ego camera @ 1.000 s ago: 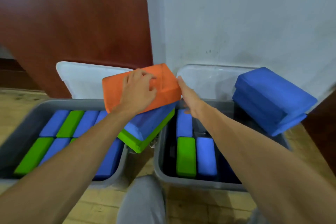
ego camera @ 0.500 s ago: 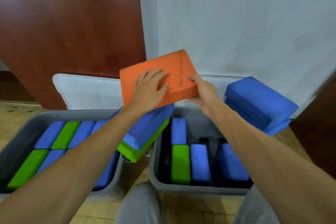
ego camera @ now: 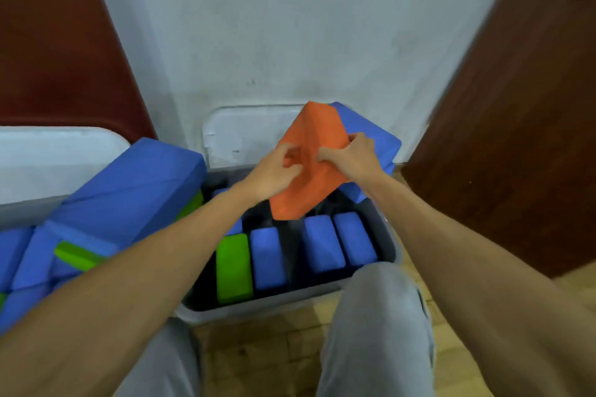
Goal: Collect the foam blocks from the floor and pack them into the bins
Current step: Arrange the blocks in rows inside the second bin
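step: packing, as I read it. One orange block [ego camera: 311, 167] is being steered into the right-hand bin [ego camera: 290, 301], centre of frame.
orange block: airborne, tilted on a corner, low end just above the bin's back half, top end up against the white lid [ego camera: 245, 135] propped behind the bin. Not touching anything in the bin that I can see.
left hand [ego camera: 274, 174]: fingers curled around the block's left edge, gripping it.
right hand [ego camera: 353, 156]: fingers pinched on the block's right edge, thumb over the front face. Also gripping.
bin contents: green block [ego camera: 233, 267] on edge at lower left, three blue blocks [ego camera: 323, 243] on edge beside it, dark gap between the second and third of that row.
blue slab [ego camera: 383, 147]: leaning on the bin's far right corner, behind the orange block.
left of frame: second bin mostly hidden under a big blue block [ego camera: 129, 190] lying across loose blue and green ones.
next move (judgement): rotate orange block upright to match the row, drop it into free space at the back or the gap. Gap looks tight, so expect a push fit.
risk: blue slab at the back may get knocked.
floor: no stray blocks visible here, can't tell how many remain.
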